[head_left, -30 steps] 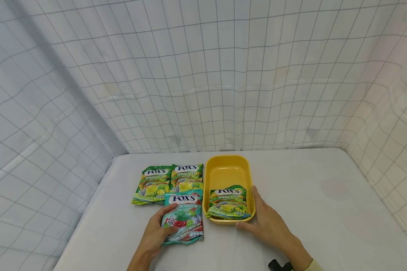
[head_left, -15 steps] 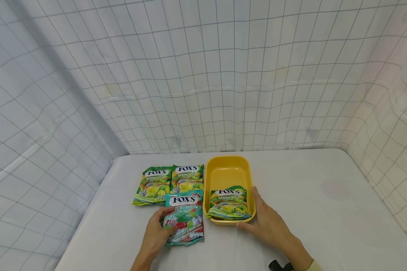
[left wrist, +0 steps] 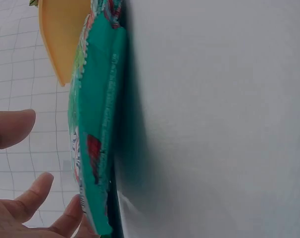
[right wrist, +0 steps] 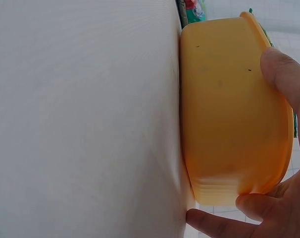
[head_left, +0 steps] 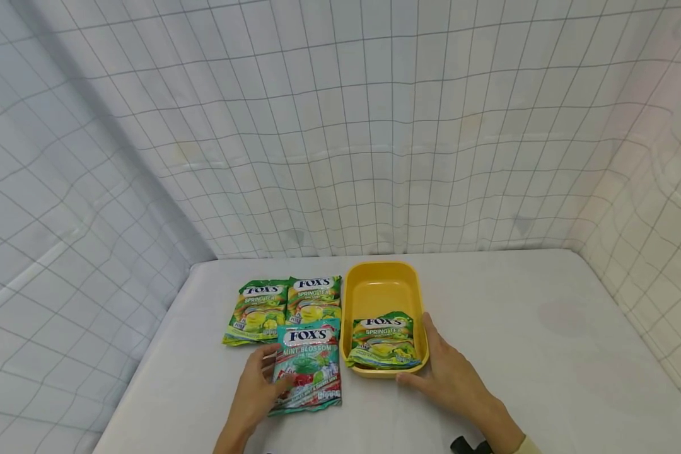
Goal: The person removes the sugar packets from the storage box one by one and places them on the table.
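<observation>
A teal mint candy bag (head_left: 309,369) lies flat on the table beside the yellow tray (head_left: 380,277). My left hand (head_left: 253,384) is at the bag's left edge, thumb over its lower left part. In the left wrist view the thumb (left wrist: 14,129) stands apart from the bag, while the lower fingertips are close to its edge. My right hand (head_left: 451,375) holds the tray's near right corner, thumb on the near wall, fingers along the right side. A green spring tea candy bag (head_left: 383,340) lies inside the tray's near half, overlapping the near rim.
Two more green candy bags, one on the left (head_left: 257,312) and one beside it (head_left: 316,299), lie behind the teal bag. A black object (head_left: 470,445) shows by the right wrist. Grid-patterned white sheets (head_left: 374,157) hang around the white table (head_left: 516,328).
My left hand has loosened and drawn back slightly to the left, uncovering more of the teal bag's label. My right hand and the tray have stayed nearly still.
</observation>
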`<action>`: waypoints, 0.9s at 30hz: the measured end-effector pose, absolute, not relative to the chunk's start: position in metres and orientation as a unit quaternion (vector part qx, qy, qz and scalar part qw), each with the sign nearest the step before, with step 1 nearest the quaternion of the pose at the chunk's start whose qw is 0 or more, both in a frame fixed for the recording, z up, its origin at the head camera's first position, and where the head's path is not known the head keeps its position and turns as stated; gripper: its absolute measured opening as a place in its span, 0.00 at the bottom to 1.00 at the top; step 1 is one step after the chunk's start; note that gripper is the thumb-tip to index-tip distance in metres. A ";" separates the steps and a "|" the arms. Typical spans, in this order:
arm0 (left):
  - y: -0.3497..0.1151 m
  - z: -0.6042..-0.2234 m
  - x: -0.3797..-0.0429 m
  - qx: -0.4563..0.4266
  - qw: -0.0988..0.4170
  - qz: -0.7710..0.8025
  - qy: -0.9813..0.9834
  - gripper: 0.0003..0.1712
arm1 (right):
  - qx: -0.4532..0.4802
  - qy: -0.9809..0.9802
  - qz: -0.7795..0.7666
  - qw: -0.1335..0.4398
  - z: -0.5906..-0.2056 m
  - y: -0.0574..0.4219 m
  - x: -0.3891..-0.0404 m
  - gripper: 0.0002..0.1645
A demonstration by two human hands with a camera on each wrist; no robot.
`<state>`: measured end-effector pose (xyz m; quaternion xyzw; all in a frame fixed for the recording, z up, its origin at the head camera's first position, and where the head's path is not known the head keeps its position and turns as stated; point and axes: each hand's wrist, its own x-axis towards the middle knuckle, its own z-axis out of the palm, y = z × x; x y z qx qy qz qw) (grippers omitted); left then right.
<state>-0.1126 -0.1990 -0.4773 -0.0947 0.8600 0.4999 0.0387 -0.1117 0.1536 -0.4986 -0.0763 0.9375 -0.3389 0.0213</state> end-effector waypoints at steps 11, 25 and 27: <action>-0.193 -0.457 -0.115 -0.070 0.031 0.508 0.858 0.39 | -0.073 0.936 -0.343 0.024 -0.500 0.154 -0.111 0.80; -0.178 -0.440 -0.118 -0.041 0.023 0.599 0.799 0.41 | -0.073 0.937 -0.340 0.029 -0.499 0.155 -0.110 0.80; -0.174 -0.438 -0.120 -0.031 0.026 0.614 0.789 0.41 | -0.074 0.938 -0.339 0.028 -0.499 0.155 -0.110 0.80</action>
